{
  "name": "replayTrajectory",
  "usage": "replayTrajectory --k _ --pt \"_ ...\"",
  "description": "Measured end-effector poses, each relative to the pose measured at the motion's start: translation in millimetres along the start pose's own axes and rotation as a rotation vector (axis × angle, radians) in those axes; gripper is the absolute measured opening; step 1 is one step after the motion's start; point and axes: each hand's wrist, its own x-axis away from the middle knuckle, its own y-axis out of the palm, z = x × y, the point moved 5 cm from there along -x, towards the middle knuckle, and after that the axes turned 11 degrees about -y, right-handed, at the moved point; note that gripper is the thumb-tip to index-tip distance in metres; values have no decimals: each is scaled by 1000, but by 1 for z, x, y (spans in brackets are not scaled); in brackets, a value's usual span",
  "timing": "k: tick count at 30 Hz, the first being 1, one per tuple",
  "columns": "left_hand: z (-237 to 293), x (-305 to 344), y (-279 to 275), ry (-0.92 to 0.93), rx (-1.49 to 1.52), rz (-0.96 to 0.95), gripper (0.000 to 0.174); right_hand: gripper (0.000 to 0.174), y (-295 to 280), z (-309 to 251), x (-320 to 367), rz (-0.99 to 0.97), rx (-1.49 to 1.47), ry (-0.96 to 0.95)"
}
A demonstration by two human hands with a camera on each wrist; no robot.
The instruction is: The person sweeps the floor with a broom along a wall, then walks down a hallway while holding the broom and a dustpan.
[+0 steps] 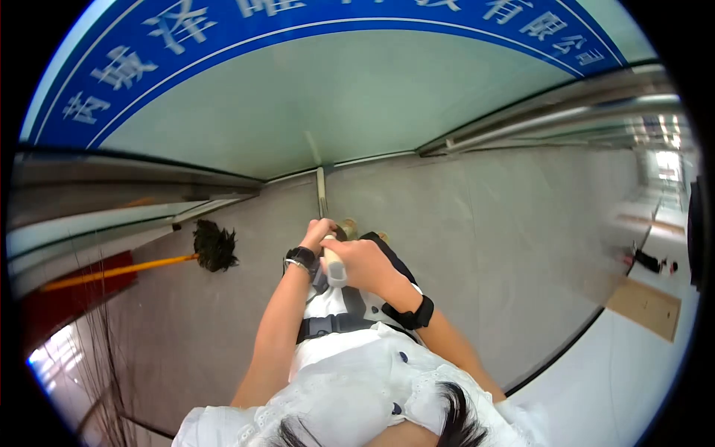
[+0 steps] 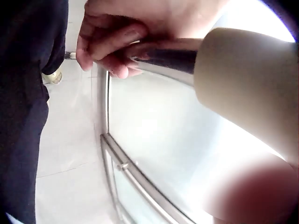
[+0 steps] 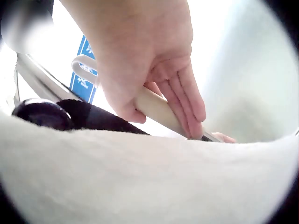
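A long pole with a cream handle (image 1: 335, 270) and a metal shaft (image 2: 173, 59) runs forward from the person's body toward the foot of a glass panel. The left hand (image 1: 319, 231) curls its fingers round the metal shaft; in the left wrist view that hand (image 2: 121, 35) is at the top. Nearer the body, the right hand (image 1: 363, 262) grips the cream handle, and the right wrist view shows this hand (image 3: 149, 60) with thumb and fingers round the handle (image 3: 161, 111). A cream section (image 1: 321, 182) of the pole shows beyond the hands; its far end is unclear.
Ahead stands a glass panel (image 1: 298, 97) with a blue lettered band (image 1: 372, 16) and a metal rail (image 1: 551, 119). Left on the grey floor (image 1: 491, 223) is a dark bushy head (image 1: 215, 246) on an orange pole (image 1: 149, 264). A wooden panel (image 1: 645, 307) lies right.
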Motion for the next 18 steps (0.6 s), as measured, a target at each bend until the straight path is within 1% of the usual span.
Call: replayTrajectory --k 2,6,7,9,10,12,13,16,17,18 --pt "-10 6 -25 -59 114 58 10 25 13 -6 -15 -161 -16 -79" --pt "-27 1 -61 -27 284 133 10 24 33 -13 -30 -215 -30 -221" --pt "-28 2 -67 37 288 124 10 25 36 -11 -32 -242 -38 -240" --pt "-33 -1 -72 28 353 190 10 26 38 -3 -36 -296 -52 -277" --pt "-30 2 -73 21 364 211 10 27 34 -2 -36 -288 -58 -267" --pt "-34 9 -68 -1 499 276 12 29 27 -2 -32 -272 -71 -248" --pt "-36 4 -69 10 515 276 10 31 27 1 -30 -258 -93 -233" --pt "-38 -14 -76 -3 391 328 12 30 22 7 -26 -192 -106 -215" --pt "-34 -20 -75 -11 345 290 15 30 17 11 -25 -159 -107 -220" --pt "-33 -26 -70 -25 310 290 15 30 11 14 -22 -114 -112 -202"
